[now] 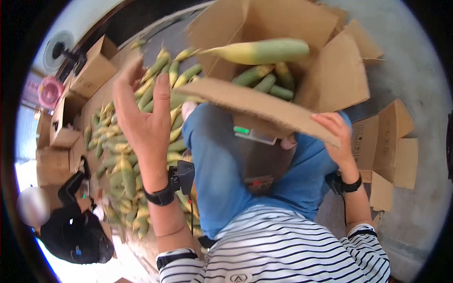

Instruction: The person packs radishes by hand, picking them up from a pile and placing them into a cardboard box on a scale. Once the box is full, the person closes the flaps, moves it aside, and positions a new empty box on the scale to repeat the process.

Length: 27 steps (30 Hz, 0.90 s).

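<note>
A long green and yellow radish-like vegetable [264,51] hangs in the air over an open cardboard box [283,21], touched by neither hand. Several similar vegetables [266,82] lie inside the box. To the left, my left hand [144,106] is raised with its fingers apart and holds nothing. My right hand [334,132] grips the edge of the near box flap [259,106]. Below the flap, a scale with a green lit display [241,129] shows between my knees.
A large pile of the vegetables [125,165] spreads along the left. Another open box [387,141] stands at the right, and more boxes [92,70] line the far left. A person in dark clothes [75,236] is at the lower left.
</note>
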Available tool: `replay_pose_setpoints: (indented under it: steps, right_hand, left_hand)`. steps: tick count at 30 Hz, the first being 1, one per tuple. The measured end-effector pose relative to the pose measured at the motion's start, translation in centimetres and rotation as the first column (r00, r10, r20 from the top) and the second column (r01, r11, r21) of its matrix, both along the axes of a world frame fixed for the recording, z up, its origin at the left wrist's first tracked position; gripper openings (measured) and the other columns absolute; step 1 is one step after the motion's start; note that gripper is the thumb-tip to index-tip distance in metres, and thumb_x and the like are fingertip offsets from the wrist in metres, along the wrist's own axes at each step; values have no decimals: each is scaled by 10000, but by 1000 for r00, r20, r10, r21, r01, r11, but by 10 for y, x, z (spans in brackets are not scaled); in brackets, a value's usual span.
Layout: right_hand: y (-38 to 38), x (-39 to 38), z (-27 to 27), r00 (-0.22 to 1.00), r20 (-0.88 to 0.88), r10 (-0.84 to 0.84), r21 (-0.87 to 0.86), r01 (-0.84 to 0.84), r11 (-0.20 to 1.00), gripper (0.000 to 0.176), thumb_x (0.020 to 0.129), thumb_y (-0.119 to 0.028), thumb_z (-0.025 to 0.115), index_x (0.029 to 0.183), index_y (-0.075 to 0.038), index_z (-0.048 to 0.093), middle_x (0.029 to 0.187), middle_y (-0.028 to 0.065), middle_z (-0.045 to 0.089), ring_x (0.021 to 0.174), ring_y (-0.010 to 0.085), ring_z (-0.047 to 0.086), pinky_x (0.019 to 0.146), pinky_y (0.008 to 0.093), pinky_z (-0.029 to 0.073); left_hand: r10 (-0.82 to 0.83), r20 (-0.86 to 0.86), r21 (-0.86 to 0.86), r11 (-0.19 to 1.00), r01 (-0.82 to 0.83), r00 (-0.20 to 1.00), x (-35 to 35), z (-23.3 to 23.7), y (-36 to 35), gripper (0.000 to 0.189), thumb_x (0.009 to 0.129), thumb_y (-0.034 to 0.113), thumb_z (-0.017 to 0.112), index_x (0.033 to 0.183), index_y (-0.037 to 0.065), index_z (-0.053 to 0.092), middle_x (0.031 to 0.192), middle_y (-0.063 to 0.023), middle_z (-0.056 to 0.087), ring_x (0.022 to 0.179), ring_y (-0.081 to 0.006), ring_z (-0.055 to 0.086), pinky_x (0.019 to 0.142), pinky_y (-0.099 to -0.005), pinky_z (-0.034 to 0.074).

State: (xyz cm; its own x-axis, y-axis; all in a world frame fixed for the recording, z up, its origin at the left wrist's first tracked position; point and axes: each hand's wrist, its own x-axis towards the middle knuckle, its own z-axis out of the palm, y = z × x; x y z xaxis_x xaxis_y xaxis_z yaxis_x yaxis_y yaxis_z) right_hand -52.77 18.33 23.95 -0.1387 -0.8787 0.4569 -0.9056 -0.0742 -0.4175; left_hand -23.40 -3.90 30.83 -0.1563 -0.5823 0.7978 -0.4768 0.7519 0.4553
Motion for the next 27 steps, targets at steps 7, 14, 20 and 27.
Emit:
replay_pose_setpoints:
  steps: [7,14,20,27]
  right_hand:
    - [0,-3,-7,999,31,30,17,-31,999,375,764,41,608,1126,-39,660,1048,110,631,968,263,604,873,317,455]
    - [0,-2,-12,983,186,9,40,-17,999,367,776,63,601,1131,-14,651,1070,116,614,968,247,599,860,305,447]
    - [-3,5,-3,995,103,14,10,-16,1000,344,754,51,629,1092,-3,655,1043,121,630,949,263,605,838,309,462]
    - [-5,6,0,998,58,8,-20,-7,1000,362,750,-20,687,1110,-12,644,1083,123,637,988,262,610,856,324,472]
  left_hand:
    - [57,509,587,706,-395,859,163,-225,37,387,839,240,673,1116,-5,556,1051,-206,596,962,-360,575,817,-425,464]
    - [-72,655,752,153,-641,752,264,-390,145,644,756,453,711,1104,-57,528,1092,-282,586,1042,-430,568,848,-462,469]
    - [57,514,857,19,-516,856,264,-431,154,729,713,435,767,1121,-110,506,1099,-305,601,1021,-430,592,873,-451,466]
    - [145,471,876,-194,-442,870,262,-453,145,905,709,358,786,1322,-142,347,1294,-315,479,1171,-417,508,945,-444,442]
